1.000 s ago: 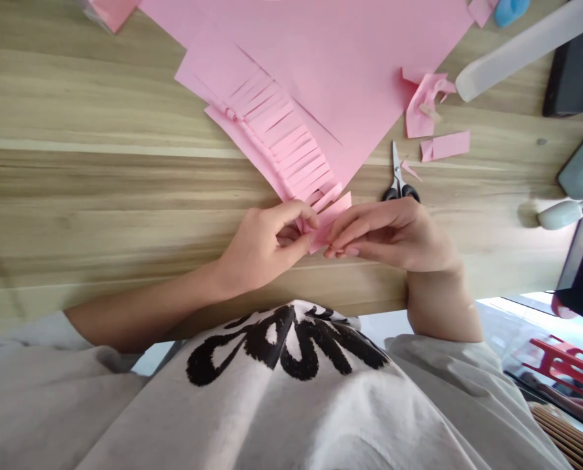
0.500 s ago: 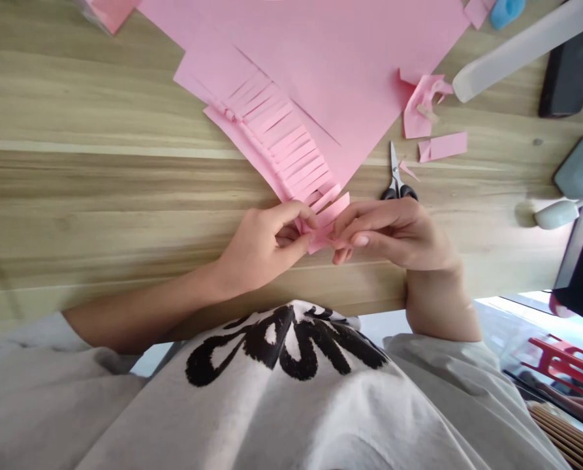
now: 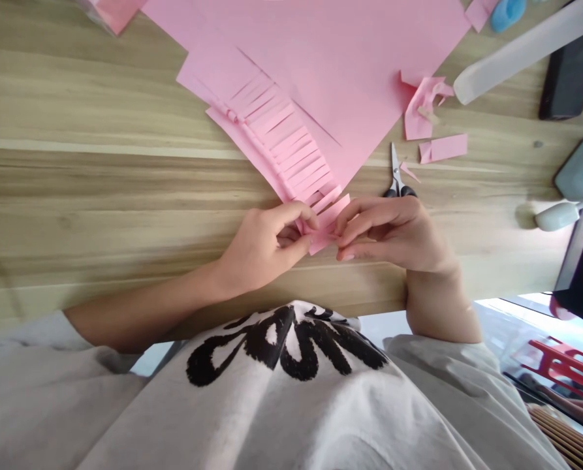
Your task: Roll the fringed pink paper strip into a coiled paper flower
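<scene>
A pink paper strip [image 3: 298,153], slit into a fringe along one side, lies slanting toward me over a large pink sheet [image 3: 350,72]. Several of its slit ends are curled along the lower left edge. My left hand [image 3: 266,245] pinches the strip near its close end between thumb and fingers. At that same end, my right hand [image 3: 386,232] has its thumb and fingertips closed on the paper's edge; the exact piece between them is partly hidden. Small scissors [image 3: 395,176] with black handles lie just beyond my right hand.
Pink scraps [image 3: 421,111] and a small pink rectangle [image 3: 442,148] lie right of the sheet. Farther right are a long whitish bar [image 3: 521,52], a black box-like object [image 3: 570,72] and a pale blue-green container [image 3: 582,170]. A blue object [image 3: 507,14] sits at the top right.
My right thumb has shifted a little down and left, and the right fingers have spread slightly. The left hand and the fringed strip hold nearly the same place.
</scene>
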Tool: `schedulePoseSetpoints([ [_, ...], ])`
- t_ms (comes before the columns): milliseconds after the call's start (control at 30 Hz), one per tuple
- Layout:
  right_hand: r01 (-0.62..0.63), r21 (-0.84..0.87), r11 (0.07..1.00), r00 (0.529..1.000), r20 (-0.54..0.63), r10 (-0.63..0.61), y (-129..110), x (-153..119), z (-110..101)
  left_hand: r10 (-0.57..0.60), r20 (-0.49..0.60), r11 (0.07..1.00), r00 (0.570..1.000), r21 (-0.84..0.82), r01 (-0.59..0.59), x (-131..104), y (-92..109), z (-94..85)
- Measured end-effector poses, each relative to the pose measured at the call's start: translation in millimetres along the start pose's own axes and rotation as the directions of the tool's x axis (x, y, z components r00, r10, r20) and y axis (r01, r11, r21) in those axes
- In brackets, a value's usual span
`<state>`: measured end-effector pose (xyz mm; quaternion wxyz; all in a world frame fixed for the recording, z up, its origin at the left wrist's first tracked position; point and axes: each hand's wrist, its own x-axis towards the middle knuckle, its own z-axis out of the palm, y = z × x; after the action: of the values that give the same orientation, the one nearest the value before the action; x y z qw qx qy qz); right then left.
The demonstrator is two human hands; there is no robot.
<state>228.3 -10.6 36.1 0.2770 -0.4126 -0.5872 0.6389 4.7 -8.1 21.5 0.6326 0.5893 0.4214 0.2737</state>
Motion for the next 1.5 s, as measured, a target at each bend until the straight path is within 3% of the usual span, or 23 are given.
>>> schedulePoseSetpoints([
  [167,-0.016,-0.092,0.996,0.998,-0.069,0.010,2.1,1.5,1.2,0.001,-0.003,1.000,1.000,0.029,-0.001,0.2,0.2,-0.1],
  [467,-0.048,-0.076,0.996,0.981,-0.191,0.032,5.4,-1.4,3.2,0.011,-0.007,1.000,1.000,0.019,-0.011,-0.4,0.4,-0.1],
  [933,-0.067,-0.055,0.996,0.975,-0.215,0.053,8.2,-0.3,3.4,-0.005,0.001,1.000,1.000,0.016,0.005,-0.2,0.2,-0.4],
  [1167,-0.080,-0.032,0.996,0.994,-0.073,0.077,-1.7,0.2,-6.1,-0.004,0.007,1.000,1.000,0.021,0.004,0.1,0.4,-0.6],
  [1500,-0.119,-0.022,0.993,0.988,-0.106,0.116,2.2,3.0,-1.3,-0.005,0.012,1.000,1.000,0.027,0.004,-1.1,0.4,-0.5],
])
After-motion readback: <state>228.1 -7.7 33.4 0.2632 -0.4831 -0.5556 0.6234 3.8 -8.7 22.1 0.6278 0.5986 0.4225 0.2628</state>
